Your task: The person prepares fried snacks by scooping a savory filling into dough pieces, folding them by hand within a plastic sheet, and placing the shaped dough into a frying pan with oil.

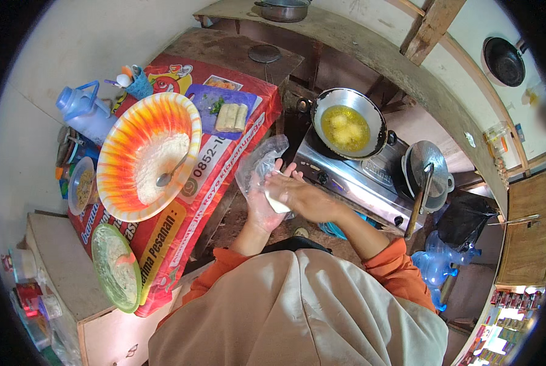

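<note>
My left hand (pixel 263 206) is palm up in front of me, with a clear plastic bag (pixel 266 158) and a flat piece of white dough (pixel 278 204) on it. Over it lies my right hand (pixel 305 194), slightly blurred, its fingers flat on the dough. To the left, a large orange and white bowl (pixel 110 155) holds flour and a metal spoon (pixel 164 179). A green bowl (pixel 139 279) of white mixture with a pinkish utensil stands nearer me. Ahead right, pale pieces fry in yellow oil in a wok (pixel 378 114).
The wok sits on a metal gas stove (pixel 346 178), beside a lidded pot (pixel 426 155) with a wooden-handled tool across it. A purple cutting board (pixel 199 98) bears pale rolls (pixel 231 117) and chopped greens. A blue thermos (pixel 85 114) stands left; water bottles (pixel 428 265) lie at right.
</note>
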Demonstrator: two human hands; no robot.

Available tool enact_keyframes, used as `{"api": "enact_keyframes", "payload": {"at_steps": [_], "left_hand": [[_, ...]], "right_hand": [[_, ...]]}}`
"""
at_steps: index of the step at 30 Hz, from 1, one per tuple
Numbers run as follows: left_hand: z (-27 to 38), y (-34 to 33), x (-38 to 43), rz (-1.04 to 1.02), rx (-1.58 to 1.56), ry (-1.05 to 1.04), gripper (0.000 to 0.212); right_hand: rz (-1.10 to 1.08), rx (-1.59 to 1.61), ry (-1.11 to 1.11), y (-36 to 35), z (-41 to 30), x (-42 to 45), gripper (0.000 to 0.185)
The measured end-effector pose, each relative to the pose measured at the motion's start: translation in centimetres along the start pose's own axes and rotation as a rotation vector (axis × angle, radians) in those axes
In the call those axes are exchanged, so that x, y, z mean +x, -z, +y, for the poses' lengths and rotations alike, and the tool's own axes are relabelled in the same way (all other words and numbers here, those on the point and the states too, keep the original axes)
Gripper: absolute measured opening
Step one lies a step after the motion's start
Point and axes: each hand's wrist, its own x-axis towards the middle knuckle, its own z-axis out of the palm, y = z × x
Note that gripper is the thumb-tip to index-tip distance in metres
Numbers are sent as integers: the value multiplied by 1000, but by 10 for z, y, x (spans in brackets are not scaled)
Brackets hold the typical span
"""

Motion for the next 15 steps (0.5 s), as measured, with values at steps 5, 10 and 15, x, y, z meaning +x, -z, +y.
{"api": "enact_keyframes", "payload": {"at_steps": [5,10,15], "left_hand": [[1,-12,-9,39,-108,-4,83],[0,-8,-4,22,37,-311,77],[-3,-5,-10,-29,-16,-268,76]], "right_hand": [[877,173,-396,19,18,-12,40],[496,-367,46,-6,-12,-28,47],[280,-627,32,-39,-12,-19,60]]}}
